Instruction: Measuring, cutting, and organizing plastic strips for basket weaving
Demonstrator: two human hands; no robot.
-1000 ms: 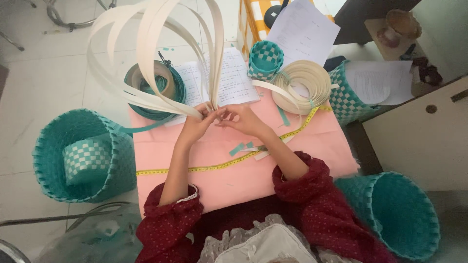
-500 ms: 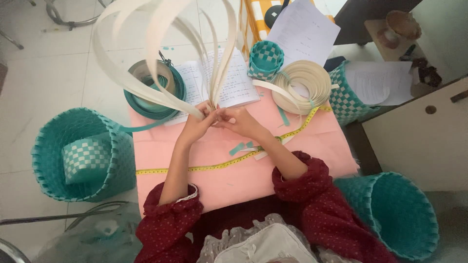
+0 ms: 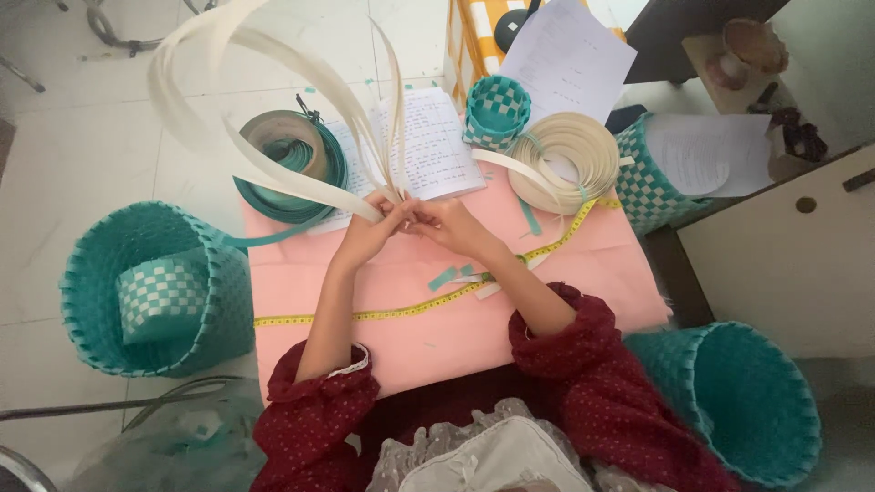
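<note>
Both hands meet at the far edge of a pink board (image 3: 437, 328). My left hand (image 3: 369, 232) and my right hand (image 3: 451, 223) pinch the gathered ends of several long cream weaving strips (image 3: 264, 159). The strips loop up and to the left in big arcs. A yellow measuring tape (image 3: 410, 308) runs across the board under my forearms. Small teal strip offcuts (image 3: 447, 276) lie by the tape.
A cream strip coil (image 3: 565, 150) and a teal strip coil (image 3: 292, 164) flank an open notebook (image 3: 428, 146). A small woven cup (image 3: 497, 111), a checked basket (image 3: 649, 182), and large teal baskets at left (image 3: 146, 292) and lower right (image 3: 743, 401) surround the board.
The cream strip loops have swung further left and spread out. Both hands stay together at the same spot on the board.
</note>
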